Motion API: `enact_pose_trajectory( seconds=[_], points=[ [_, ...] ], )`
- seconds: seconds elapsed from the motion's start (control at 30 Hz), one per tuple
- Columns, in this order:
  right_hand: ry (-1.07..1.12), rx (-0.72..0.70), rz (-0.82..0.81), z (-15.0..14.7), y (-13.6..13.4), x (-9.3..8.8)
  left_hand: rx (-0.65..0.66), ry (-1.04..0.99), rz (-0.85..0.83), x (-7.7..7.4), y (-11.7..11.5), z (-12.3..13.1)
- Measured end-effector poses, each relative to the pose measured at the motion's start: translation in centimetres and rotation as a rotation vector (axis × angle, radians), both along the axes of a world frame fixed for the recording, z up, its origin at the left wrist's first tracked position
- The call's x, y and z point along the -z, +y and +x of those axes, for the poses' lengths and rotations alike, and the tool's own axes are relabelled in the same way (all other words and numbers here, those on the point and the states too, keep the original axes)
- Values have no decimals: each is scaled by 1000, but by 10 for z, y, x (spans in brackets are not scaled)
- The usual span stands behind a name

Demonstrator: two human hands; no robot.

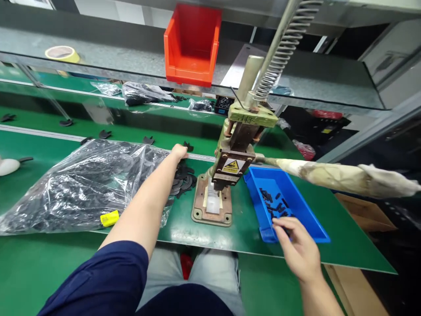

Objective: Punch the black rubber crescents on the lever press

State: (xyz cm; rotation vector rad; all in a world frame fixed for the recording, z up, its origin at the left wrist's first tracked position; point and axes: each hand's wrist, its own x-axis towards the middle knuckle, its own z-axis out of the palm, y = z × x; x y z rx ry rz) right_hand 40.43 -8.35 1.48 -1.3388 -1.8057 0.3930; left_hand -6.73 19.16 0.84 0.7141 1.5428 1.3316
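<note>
My left hand [179, 152] is stretched out to the far side of the bench, fingers curled and partly hidden, with a black notched plastic piece [188, 146] at its fingertips. Below it lies a pile of black curved plastic pieces [183, 181], beside a large clear bag [82, 180] full of dark parts. My right hand [296, 245] is over the near end of a blue bin [305, 210], thumb and fingers pinched on a small black part [287, 230]. Several small black parts [279, 207] lie in that bin. Between my hands stands a hand press [230, 162], its white fixture [213, 204] bare.
The press's wrapped lever [342, 177] sticks out to the right above the blue bin. Several black pieces [105, 134] are spaced along the green strip behind the bench. A red bin [192, 48] and a tape roll [62, 54] sit on the shelf above.
</note>
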Motion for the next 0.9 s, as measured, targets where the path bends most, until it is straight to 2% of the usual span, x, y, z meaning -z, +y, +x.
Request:
enact_pose_trajectory(
  seconds=[0.1, 0.17, 0.23, 0.33, 0.47, 0.6, 0.7, 0.9],
  points=[
    [-199, 72, -184, 45, 42, -2, -12, 63, 9, 7, -20, -15],
    [-385, 47, -334, 65, 73, -2, 4, 83, 38, 7, -43, -23],
    [-648, -27, -494, 70, 98, -3, 27, 101, 85, 7, -71, -28],
    [-939, -113, -664, 54, 120, -2, 57, 159, 175, 8, -119, -30],
    [-1008, -142, -717, 26, 124, 5, 57, 221, 239, 16, -185, -29],
    [-1024, -142, -726, 18, 121, 10, 36, 259, 237, 25, -234, -28],
    [-1022, -128, -733, 19, 118, 9, 47, 297, 247, 30, -257, -28],
    [-987, -148, -756, 25, 116, 6, 72, 356, 254, 32, -281, -20]
  ],
)
